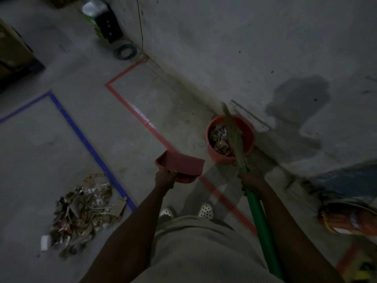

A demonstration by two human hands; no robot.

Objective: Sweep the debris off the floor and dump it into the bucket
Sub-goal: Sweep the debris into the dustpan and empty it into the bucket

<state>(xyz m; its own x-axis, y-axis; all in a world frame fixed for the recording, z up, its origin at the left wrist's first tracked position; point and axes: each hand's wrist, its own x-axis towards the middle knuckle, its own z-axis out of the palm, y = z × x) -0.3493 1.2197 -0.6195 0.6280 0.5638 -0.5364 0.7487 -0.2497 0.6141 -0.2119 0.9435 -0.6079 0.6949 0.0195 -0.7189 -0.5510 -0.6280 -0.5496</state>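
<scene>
My left hand (164, 178) grips a red dustpan (180, 165) held in the air, left of an orange bucket (248, 133). The bucket stands on the floor by the wall and holds leaves and scraps. My right hand (250, 179) grips the green handle of a broom (259, 217). Its straw head (232, 133) points forward over the bucket's mouth. A pile of debris (81, 211), dry leaves, wrappers and paper, lies on the concrete floor at the lower left.
Red tape (130, 107) and blue tape (81, 135) lines mark the floor. A grey wall (244, 48) rises on the right. A dark box (108, 23) and coiled cable (124, 51) sit in the far corner. An orange bag (346, 219) lies at right. My white shoes (205, 210) show below.
</scene>
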